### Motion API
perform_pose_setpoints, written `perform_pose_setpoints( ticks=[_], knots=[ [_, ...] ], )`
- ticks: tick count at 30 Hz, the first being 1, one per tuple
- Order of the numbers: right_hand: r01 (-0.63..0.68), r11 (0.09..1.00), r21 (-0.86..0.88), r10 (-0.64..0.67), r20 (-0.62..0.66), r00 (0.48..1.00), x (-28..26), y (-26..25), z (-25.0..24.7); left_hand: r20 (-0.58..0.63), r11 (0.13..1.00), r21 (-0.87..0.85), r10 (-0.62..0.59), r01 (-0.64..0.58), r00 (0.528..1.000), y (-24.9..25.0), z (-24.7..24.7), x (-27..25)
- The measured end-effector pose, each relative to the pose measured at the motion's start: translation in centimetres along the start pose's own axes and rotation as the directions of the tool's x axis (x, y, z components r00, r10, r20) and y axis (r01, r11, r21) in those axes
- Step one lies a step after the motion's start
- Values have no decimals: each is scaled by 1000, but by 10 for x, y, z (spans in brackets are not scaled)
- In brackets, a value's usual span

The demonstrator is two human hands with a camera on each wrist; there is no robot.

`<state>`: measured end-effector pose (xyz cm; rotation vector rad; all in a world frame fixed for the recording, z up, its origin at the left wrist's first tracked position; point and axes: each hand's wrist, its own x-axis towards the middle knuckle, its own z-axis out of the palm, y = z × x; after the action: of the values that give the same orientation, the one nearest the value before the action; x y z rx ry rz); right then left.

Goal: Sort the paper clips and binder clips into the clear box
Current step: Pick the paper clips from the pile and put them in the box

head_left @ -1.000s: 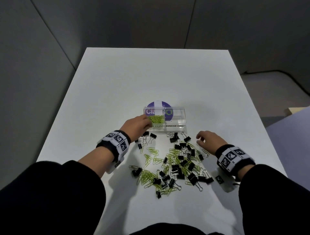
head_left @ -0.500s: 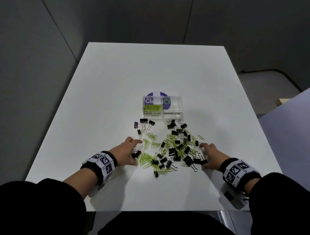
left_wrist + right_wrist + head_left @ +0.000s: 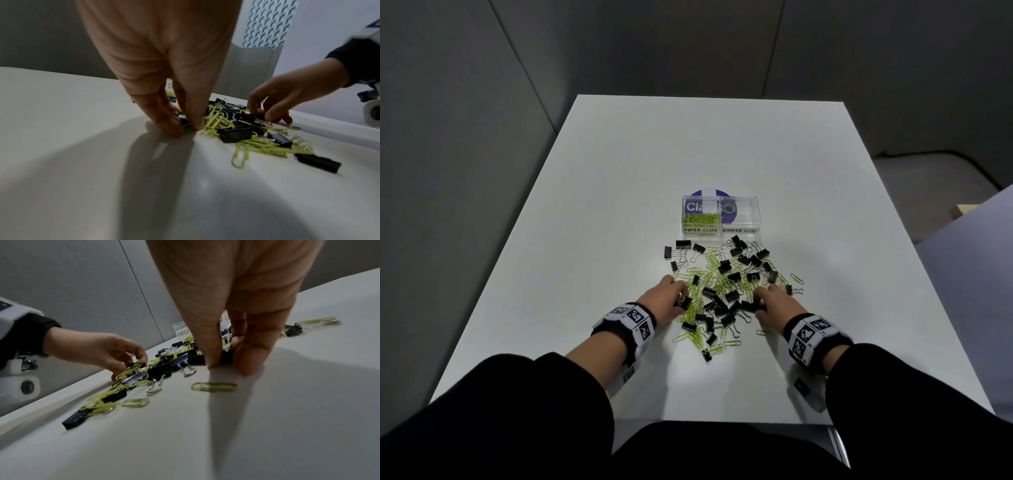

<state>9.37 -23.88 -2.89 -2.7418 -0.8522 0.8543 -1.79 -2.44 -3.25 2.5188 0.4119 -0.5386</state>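
Observation:
A mixed pile of green paper clips [image 3: 717, 284] and black binder clips [image 3: 734, 275] lies on the white table [image 3: 602, 212], in front of the clear box [image 3: 743, 219]. The box's left compartment, labelled PAPER CLIPS, holds green paper clips [image 3: 701, 218]. Its right compartment is labelled BINDER CLIPS, and I see no clips in it. My left hand [image 3: 681, 298] [image 3: 186, 128] pinches a black binder clip [image 3: 183, 122] at the pile's near left edge. My right hand [image 3: 756, 302] [image 3: 226, 366] pinches another black binder clip [image 3: 226, 356] at the near right of the pile.
A round purple sticker [image 3: 705, 195] shows behind and under the box. Loose paper clips [image 3: 214, 387] lie near my right hand. A few binder clips [image 3: 683, 251] sit apart at the pile's far left. Grey walls surround the table, and its front edge is close to my body.
My left hand left the box's paper-clip compartment and came back to the pile. Both hands moved into the near part of the pile and now pinch binder clips.

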Motion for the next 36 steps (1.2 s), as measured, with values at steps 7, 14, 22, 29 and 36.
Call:
perform_pose_setpoints(
  ticks=[7,14,22,29,36],
  knots=[
    [76,995,60,-70,-84,994,-5,4,-14,-53,999,14,49,-48,997,-2,-8,-1],
    [142,979,147,-129,-94,987,3,1,-35,-92,993,103,73,-64,993,-2,-31,8],
    [255,963,80,-251,-65,966,39,-29,-41,-208,998,44,51,-42,977,-18,-55,42],
    [315,949,11,-314,-65,947,83,-66,-44,-114,994,62,96,-90,989,-6,-53,63],
    [422,896,-136,-429,-23,903,80,-52,-27,-67,981,96,174,-168,982,1,-38,54]
  ],
)
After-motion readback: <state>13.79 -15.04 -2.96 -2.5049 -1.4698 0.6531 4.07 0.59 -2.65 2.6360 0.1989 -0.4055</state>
